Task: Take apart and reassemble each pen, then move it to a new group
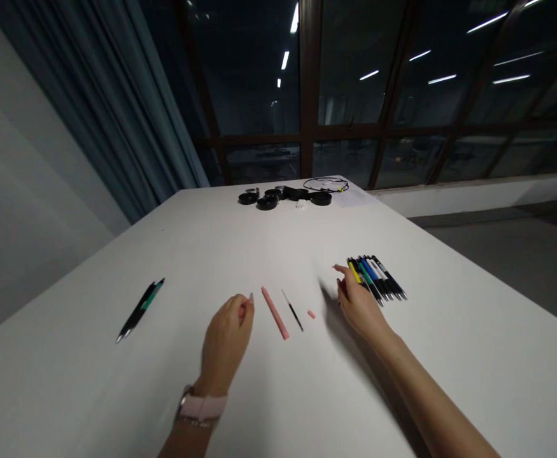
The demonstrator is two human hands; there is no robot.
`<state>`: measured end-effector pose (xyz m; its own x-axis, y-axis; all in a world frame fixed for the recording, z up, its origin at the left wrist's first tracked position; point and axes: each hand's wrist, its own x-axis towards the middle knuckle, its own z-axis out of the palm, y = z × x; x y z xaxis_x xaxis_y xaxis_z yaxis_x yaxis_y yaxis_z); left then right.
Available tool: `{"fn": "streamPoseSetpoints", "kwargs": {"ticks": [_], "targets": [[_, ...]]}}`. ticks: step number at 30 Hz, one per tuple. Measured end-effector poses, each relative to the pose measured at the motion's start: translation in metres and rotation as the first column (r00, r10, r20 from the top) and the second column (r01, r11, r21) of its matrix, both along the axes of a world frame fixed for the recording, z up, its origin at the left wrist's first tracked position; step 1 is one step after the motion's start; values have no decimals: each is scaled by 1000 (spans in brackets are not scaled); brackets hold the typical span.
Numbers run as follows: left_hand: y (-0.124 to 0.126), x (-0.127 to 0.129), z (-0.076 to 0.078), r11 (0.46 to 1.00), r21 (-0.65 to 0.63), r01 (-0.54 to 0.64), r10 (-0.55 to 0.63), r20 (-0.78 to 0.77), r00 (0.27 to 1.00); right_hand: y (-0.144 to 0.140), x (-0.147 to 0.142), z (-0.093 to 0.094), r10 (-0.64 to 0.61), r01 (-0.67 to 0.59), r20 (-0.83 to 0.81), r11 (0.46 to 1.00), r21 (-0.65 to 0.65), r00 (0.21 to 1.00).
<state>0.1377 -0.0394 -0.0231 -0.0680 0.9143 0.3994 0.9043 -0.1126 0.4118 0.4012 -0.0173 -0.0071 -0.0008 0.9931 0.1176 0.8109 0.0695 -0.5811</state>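
- Two pens (141, 310), one black and one green, are laid side by side at far left on the white table (473, 356), well apart from both hands.
- The left hand (225, 340) is rested on the table left of centre, with a pale watch strap (202, 407) at the wrist.
- Its fingers (247, 305) are curled loosely; something small seems pinched at the tips, but what it is cannot be told.
- A pink barrel (275, 312) is laid just right of the left fingertips, apparently not touched.
- A thin refill (292, 310), white and black, is laid beside the barrel, roughly parallel.
- A small pink cap (311, 314) is placed just right of the refill.
- The right hand (359, 305) is held right of centre, fingers spread narrowly, nothing gripped; its fingertips are at the near-left edge of a pen row.
- The pen row (378, 277) is fanned out: yellow, green, blue, white and black barrels, touching one another.
- At the far edge, black round parts (268, 197), a coiled cable (326, 184) and a paper sheet (354, 197) are noted.
- Beyond, a dark window (354, 95) and a curtain (116, 108) are seen.
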Motion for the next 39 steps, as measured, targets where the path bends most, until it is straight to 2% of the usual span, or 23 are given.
{"fn": "streamPoseSetpoints", "kwargs": {"ticks": [4,8,23,26,28,30,33,36,39], "targets": [[1,-22,9,992,-22,-125,125,27,992,0,0,2,-7,7,5,1000,-14,1000],[1,-32,14,980,-42,-196,198,46,979,0,-1,1,-9,9,-7,1000,-6,1000],[0,-36,16,966,-80,-248,251,29,968,2,2,-2,-5,5,9,1000,-10,1000],[0,-28,12,974,-78,-212,213,8,977,0,0,-1,-5,6,15,1000,-5,1000],[0,-17,7,985,-92,-149,146,-36,989,-1,-1,1,-2,2,23,1000,-2,1000],[0,-1,1,990,-112,-82,69,-114,991,-2,-3,2,4,-3,44,1000,-15,999],[1,23,-5,988,-150,-45,9,-237,971,-6,-11,3,27,-24,79,999,-39,996],[2,39,-4,975,-221,-11,-55,-293,955,-13,-25,2,97,-94,99,995,-30,990],[0,44,1,946,-323,27,-116,-260,959,-21,-44,-1,196,-197,177,980,-11,965]]}}
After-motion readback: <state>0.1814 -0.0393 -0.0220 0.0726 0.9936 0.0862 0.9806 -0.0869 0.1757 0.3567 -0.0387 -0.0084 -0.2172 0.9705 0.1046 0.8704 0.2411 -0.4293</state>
